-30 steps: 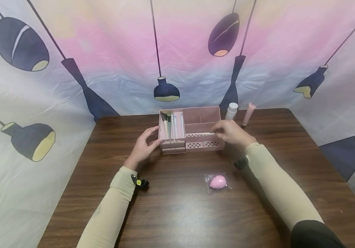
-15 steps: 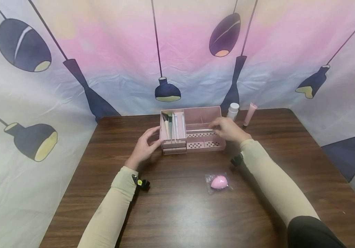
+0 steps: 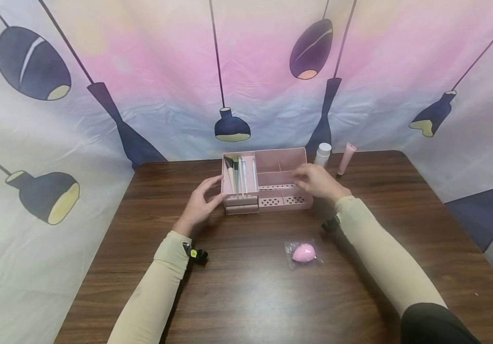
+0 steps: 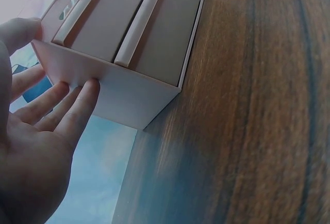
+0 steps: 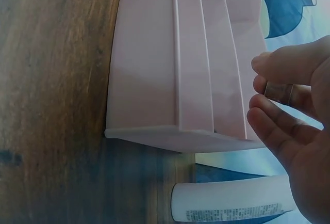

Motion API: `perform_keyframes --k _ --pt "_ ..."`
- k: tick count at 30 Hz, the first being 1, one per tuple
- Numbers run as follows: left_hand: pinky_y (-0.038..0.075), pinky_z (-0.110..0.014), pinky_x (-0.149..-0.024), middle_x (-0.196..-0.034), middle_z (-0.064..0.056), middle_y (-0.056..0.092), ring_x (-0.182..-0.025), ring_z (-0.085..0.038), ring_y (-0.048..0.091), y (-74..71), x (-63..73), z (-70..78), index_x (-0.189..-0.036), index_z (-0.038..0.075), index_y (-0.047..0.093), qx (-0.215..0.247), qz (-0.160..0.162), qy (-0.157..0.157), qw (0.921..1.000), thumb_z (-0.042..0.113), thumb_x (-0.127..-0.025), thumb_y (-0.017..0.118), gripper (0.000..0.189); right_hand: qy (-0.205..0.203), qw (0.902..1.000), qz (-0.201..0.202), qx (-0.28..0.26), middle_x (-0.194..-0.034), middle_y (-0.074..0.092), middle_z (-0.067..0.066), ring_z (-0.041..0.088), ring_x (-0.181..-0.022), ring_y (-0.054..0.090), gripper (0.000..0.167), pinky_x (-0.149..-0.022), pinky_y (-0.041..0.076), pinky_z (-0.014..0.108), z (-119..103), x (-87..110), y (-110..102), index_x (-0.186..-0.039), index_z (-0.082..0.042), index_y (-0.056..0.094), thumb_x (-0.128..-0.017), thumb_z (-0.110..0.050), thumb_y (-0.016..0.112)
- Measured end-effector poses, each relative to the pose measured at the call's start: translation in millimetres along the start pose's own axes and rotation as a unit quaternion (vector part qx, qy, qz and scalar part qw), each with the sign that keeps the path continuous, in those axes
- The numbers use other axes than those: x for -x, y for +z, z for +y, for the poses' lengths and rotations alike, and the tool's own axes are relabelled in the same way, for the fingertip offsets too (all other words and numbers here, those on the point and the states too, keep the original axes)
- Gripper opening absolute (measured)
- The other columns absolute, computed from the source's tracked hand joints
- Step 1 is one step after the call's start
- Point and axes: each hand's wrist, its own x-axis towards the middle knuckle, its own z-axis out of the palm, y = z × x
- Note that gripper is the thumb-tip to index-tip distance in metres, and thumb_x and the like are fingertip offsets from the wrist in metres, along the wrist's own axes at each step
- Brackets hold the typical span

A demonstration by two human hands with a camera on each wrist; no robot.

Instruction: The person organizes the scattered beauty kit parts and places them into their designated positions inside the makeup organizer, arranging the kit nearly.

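Note:
A pink desktop organizer (image 3: 268,207) stands near the back of the table, with drawers at its left side and open compartments at its right. Several makeup brushes (image 3: 235,174) and slim white sticks lie in its top left tray. My left hand (image 4: 46,121) touches the organizer's left side with fairly straight fingers, the thumb near the front edge. Over the right-hand compartments is my right hand (image 3: 317,180), its fingers loosely bent. Nothing shows between its thumb and fingertips in the right wrist view, where a ring (image 5: 279,92) is on one finger.
A white bottle (image 3: 322,154) and a pink tube (image 3: 347,159) stand behind and right of the organizer. In front, a pink egg-shaped makeup sponge (image 3: 304,253) lies in a clear wrapper on the wooden table (image 3: 237,286). A printed cloth (image 3: 177,129) hangs behind.
The slim white stick in my right hand has moved left and gone down into the organizer's middle right compartment, out of the fingers. My left hand stays at the organizer's side.

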Motion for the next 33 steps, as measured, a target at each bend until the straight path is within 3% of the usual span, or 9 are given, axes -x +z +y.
perform_keyframes --k 13,33 --pt "0.042 -0.061 -0.106 -0.143 -0.025 0.043 -0.132 -0.042 0.043 0.2 0.6 2.0 -0.142 -0.004 0.044 -0.005 -0.002 0.002 1.0000 0.008 -0.094 0.064 0.054 0.013 0.9993 -0.008 -0.034 -0.106 0.072 0.008 0.024 -0.097 0.067 0.026 -0.087 0.058 0.041 -17.3 12.6 -8.2 -0.111 -0.006 0.071 -0.085 -0.012 0.072" --pt "0.043 -0.061 -0.106 -0.143 -0.025 0.043 -0.131 -0.045 0.043 0.1 0.5 0.0 -0.142 -0.004 0.044 -0.006 -0.002 0.000 1.0000 0.010 -0.094 0.064 0.054 -0.004 0.9985 -0.022 -0.049 -0.106 0.072 0.006 0.019 -0.091 0.068 0.030 -0.082 0.060 0.038 -32.4 43.9 -8.3 -0.112 -0.004 0.071 -0.086 -0.018 0.074"
